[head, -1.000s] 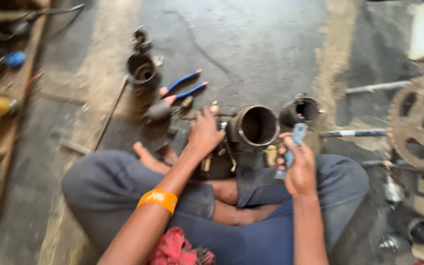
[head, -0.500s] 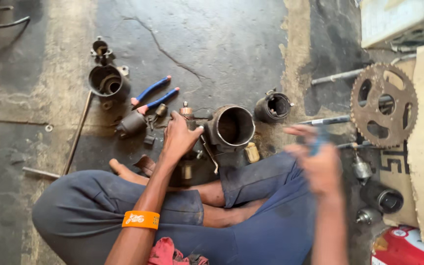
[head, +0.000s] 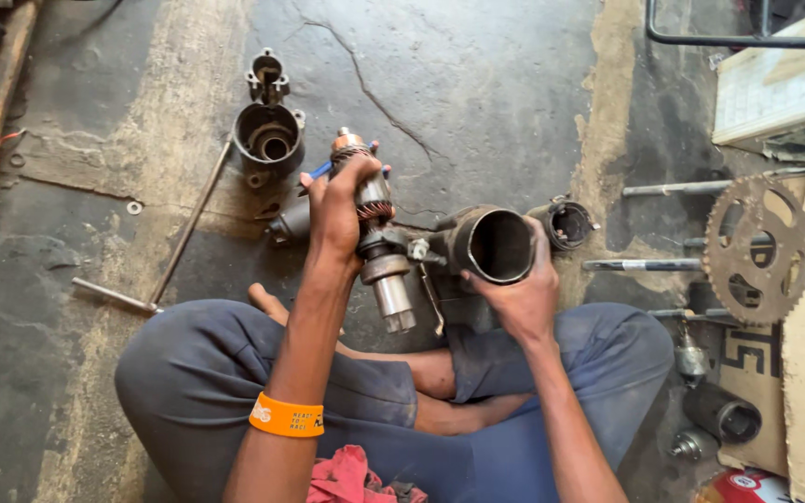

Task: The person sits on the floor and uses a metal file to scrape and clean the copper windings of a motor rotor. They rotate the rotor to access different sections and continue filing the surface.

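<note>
Armature (head: 372, 224) out of cylindrical housing (head: 494, 244), held up above crossed legs. Left hand (head: 335, 212) clamped round armature's windings, shaft end pointing down. Right hand (head: 518, 296) gripped housing from beneath, open bore empty. Other motor parts, end cap (head: 269, 140), lay scattered on floor; reassembly seemingly not done.

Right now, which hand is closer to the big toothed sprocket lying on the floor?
The right hand. It grips the dark cylindrical housing, a short way from the sprocket, while the left hand holds the armature shaft farther off.
</note>
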